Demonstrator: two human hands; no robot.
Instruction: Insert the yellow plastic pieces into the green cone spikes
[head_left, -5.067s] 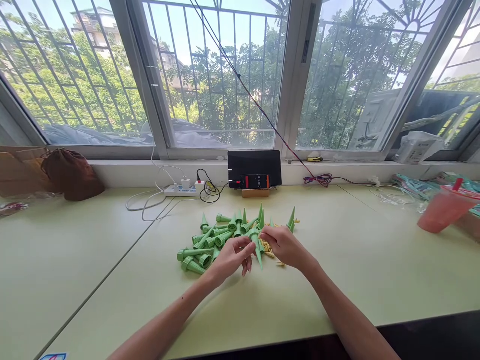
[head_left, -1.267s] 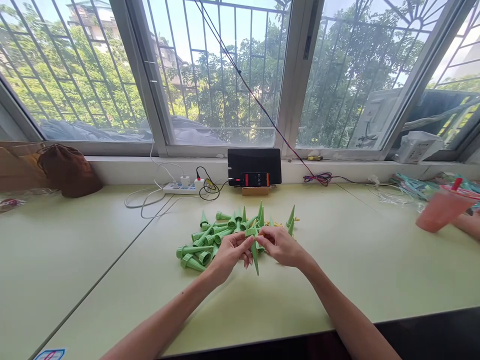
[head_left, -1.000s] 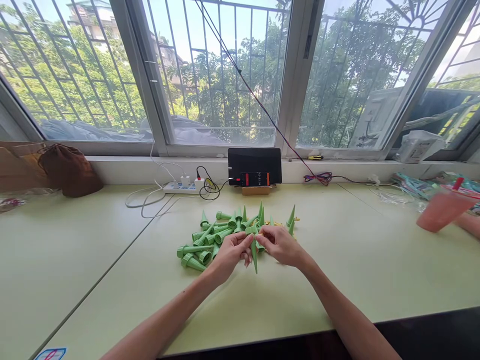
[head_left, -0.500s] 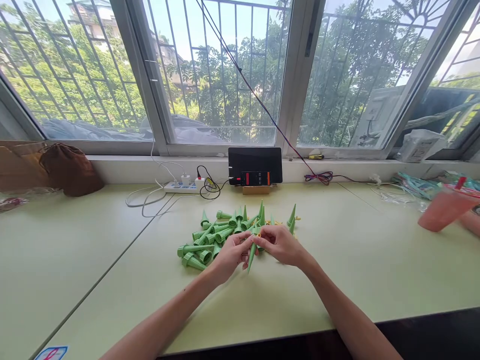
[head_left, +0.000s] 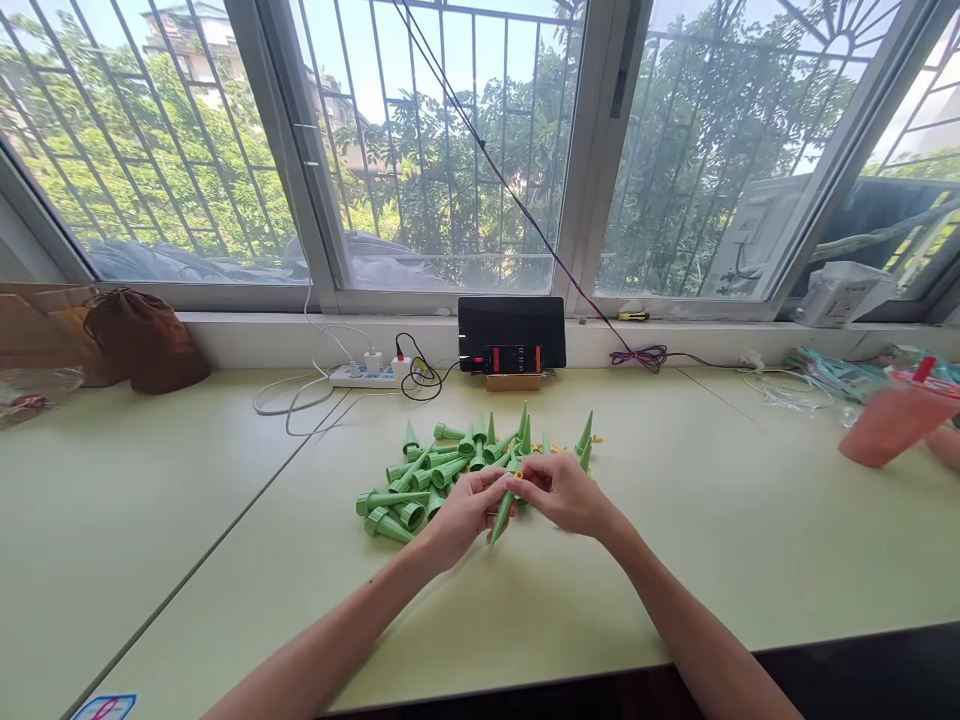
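My left hand (head_left: 466, 512) is closed around a green plastic watering spike (head_left: 501, 522), its pointed end slanting down toward me. At the spike's upper end, my right hand (head_left: 568, 494) pinches a small yellow ring-like part (head_left: 519, 475) between thumb and fingers. Whether the yellow part is seated in the spike I cannot tell, since the fingers cover much of it. Behind and left of my hands lies a loose pile of green spikes (head_left: 448, 470), some on their sides and some point up. Small yellow pieces (head_left: 598, 439) show behind my right hand, partly hidden.
At the table's back, a phone (head_left: 514, 359) leans before a dark tablet (head_left: 510, 322). A power strip (head_left: 371, 375) with cables is to its left, a brown pouch (head_left: 161, 345) further left. On the right, a pink cup (head_left: 889, 425) stands beside another person's hand (head_left: 946, 440).
The held spike's tip has swung slightly left and down. Both hands keep nearly the same place and grip, and the view has shifted very slightly.
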